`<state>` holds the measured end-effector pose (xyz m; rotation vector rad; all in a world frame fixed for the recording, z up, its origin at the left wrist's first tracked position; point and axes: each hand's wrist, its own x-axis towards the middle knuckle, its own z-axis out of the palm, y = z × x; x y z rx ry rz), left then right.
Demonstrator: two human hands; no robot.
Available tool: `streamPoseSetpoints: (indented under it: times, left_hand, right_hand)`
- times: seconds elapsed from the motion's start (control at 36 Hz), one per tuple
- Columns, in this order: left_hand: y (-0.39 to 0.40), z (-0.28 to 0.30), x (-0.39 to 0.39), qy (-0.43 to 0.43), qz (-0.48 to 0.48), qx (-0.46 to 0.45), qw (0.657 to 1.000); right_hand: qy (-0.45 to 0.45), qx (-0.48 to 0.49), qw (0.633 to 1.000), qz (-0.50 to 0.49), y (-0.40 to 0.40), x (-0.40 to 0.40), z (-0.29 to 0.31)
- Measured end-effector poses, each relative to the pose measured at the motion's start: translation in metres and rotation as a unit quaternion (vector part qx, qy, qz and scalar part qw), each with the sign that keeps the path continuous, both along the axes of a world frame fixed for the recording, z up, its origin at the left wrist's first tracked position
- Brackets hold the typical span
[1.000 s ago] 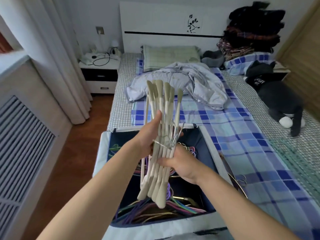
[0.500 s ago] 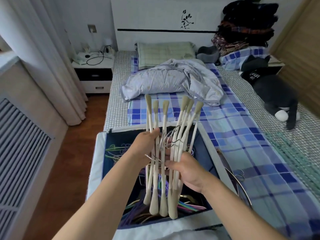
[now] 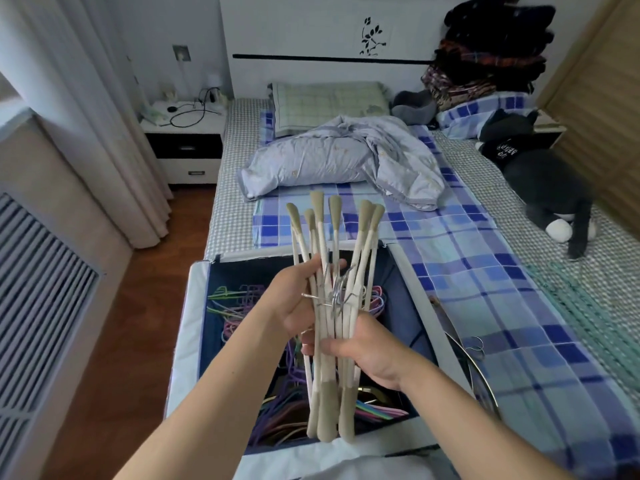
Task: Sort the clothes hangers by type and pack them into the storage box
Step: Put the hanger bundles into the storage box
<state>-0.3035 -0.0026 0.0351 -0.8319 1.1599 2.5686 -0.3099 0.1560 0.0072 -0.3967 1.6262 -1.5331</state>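
above the storage box [image 3: 194, 306], left hand [image 3: 294, 303] and right hand [image 3: 367, 344] gripped the cream hangers [image 3: 332, 341]; the bundling step looked underway, and squaring the bundle before lowering seemed needed next.

- A home bedroom is shown.
- A bed [image 3: 485, 306] is covered by a checked blue sheet, with a pillow [image 3: 325, 102] and rumpled quilt [image 3: 339, 161].
- A nightstand [image 3: 183, 143], curtains [image 3: 86, 116] and a white headboard [image 3: 311, 36] are seen.

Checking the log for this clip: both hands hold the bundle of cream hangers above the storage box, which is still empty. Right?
Not quite. The head view shows the storage box already holds colourful hangers. Left hand and right hand do grip the cream hangers above it.
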Motion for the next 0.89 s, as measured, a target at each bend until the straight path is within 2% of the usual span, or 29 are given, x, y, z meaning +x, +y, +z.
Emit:
streamPoseSetpoints:
  times: [0.11,0.25,0.28,0.33,0.39,0.42,0.5,0.64,0.69,0.78,0.83,0.89]
  left_hand:
    - [0.003,-0.001,-0.002,0.013,-0.004,-0.025,1.000]
    - [0.008,-0.002,0.005,-0.007,-0.043,-0.196,0.980]
    - [0.013,-0.003,0.010,-0.015,-0.026,-0.243,0.969]
    - [0.022,-0.002,0.027,-0.022,0.085,-0.347,0.934]
    - [0.034,0.010,0.048,0.002,0.180,-0.385,0.905]
    - [0.041,0.017,0.055,0.025,0.187,-0.383,0.904]
    - [0.056,0.032,0.063,0.086,0.127,-0.382,0.911]
    - [0.052,0.042,0.046,0.056,0.106,-0.440,0.890]
    - [0.038,0.047,0.040,0.042,0.040,-0.480,0.875]
    - [0.015,0.060,0.038,0.057,-0.085,-0.549,0.830]
    - [0.004,0.063,0.037,0.079,-0.114,-0.569,0.811]
    - [-0.002,0.058,0.036,0.107,-0.104,-0.556,0.818]
  right_hand:
    - [0.019,0.009,0.999,-0.044,0.000,0.005,-0.009]
    - [0.029,0.027,0.997,-0.072,0.005,0.003,-0.018]
    - [0.029,0.023,0.996,-0.075,0.007,0.002,-0.018]
    - [0.027,0.014,0.996,-0.085,0.009,-0.001,-0.018]
    - [0.038,0.016,0.995,-0.092,0.012,-0.002,-0.018]
    - [0.044,0.020,0.994,-0.096,0.011,-0.003,-0.018]
    - [0.072,0.021,0.992,-0.103,0.004,0.000,-0.015]
    - [0.103,0.071,0.987,-0.098,-0.005,0.004,-0.017]
    - [0.101,0.081,0.988,-0.080,-0.003,0.006,-0.015]
    - [0.089,0.077,0.991,-0.064,-0.001,0.006,-0.013]
    - [0.069,0.073,0.993,-0.069,-0.002,0.005,-0.010]
    - [0.061,0.066,0.993,-0.074,-0.003,0.001,-0.009]
